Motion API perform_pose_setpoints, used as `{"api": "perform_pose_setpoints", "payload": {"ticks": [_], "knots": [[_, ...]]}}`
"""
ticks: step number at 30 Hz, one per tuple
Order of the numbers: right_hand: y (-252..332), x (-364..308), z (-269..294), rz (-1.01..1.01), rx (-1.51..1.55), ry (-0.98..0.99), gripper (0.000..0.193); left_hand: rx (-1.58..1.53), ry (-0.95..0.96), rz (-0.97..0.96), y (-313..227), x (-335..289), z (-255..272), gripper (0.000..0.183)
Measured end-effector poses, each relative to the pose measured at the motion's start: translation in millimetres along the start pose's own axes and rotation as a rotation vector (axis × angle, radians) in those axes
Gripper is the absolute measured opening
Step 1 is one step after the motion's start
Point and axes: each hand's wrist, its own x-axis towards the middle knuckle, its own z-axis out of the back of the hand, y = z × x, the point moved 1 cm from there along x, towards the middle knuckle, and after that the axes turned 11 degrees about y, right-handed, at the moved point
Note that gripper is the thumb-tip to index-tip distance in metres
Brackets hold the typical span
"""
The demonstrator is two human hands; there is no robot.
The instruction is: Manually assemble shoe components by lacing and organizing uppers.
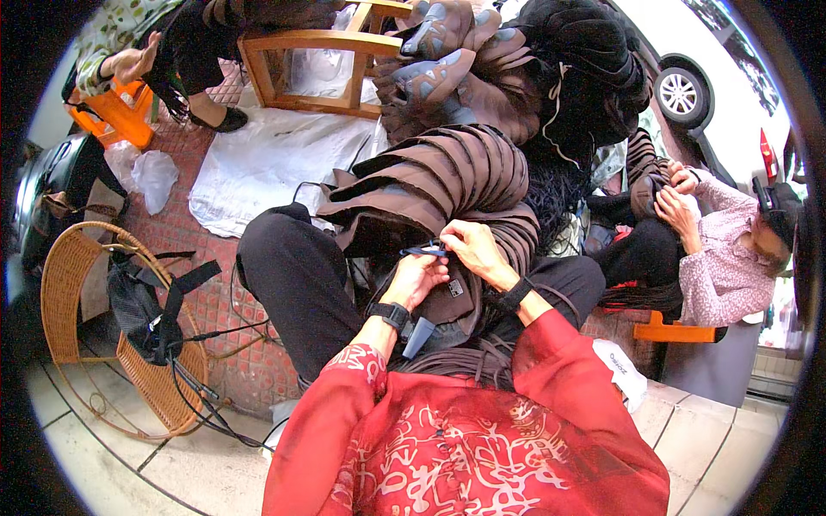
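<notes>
**A loose cord, worked at the near edge of a leaning stack of brown shoe uppers [456,172]**

Far left of the stack stands a wicker chair [60,301] with a black bag [133,305] on it. Black cables [194,389] trail from the bag side over the floor; a shifted foot could snag them.

Nearer, still left of the stack, a white sheet [258,168] lies on the red paving, its edges unfixed; an upper sliding off the pile could end up there.

Just below the stack's near edge is the left hand [416,279], its fingers half curled beside a dark blue cord [424,251]. I cannot tell whether they grip it or merely steady it; if they only steady it, a tug could pull the loop out. A blue-grey tab [419,337] sticks up below that hand, where a sleeve might catch it.

The brown upper [440,320] lies in the lap, directly below the stack. A knee movement could tip it, or let the stack slump onto it.

The right hand [475,249], at the stack's lower edge, has thumb and forefinger pinched together on the cord, other fingers bent. Too hard a pull there could draw it uneven.

Well right of the stack, a co-worker's hands [675,202] hold another upper, clear of this work.
</notes>
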Motion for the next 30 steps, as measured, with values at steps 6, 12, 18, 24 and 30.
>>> {"api": "perform_pose_setpoints", "payload": {"ticks": [6, 12, 18, 24, 30], "knots": [[3, -4, 2, -0.046, 0.129, 0.049, 0.013, -0.073, -0.189, -0.110, 2, 3, -4, 0.016], [-2, 4, 1, -0.083, 0.105, 0.022, 0.013, 0.131, -0.379, -0.274, 3, -3, -25, 0.016], [9, 15, -3, -0.076, 0.172, 0.008, 0.011, 0.210, -0.192, -0.254, -8, -2, -21, 0.021], [2, 9, 4, -0.121, 0.577, 0.157, 0.023, 0.287, -0.101, -0.204, -14, -3, -21, 0.016], [10, 6, -3, 0.128, -0.001, 0.169, 0.031, 0.270, -0.147, -0.183, -13, -1, -21, 0.011]]}}
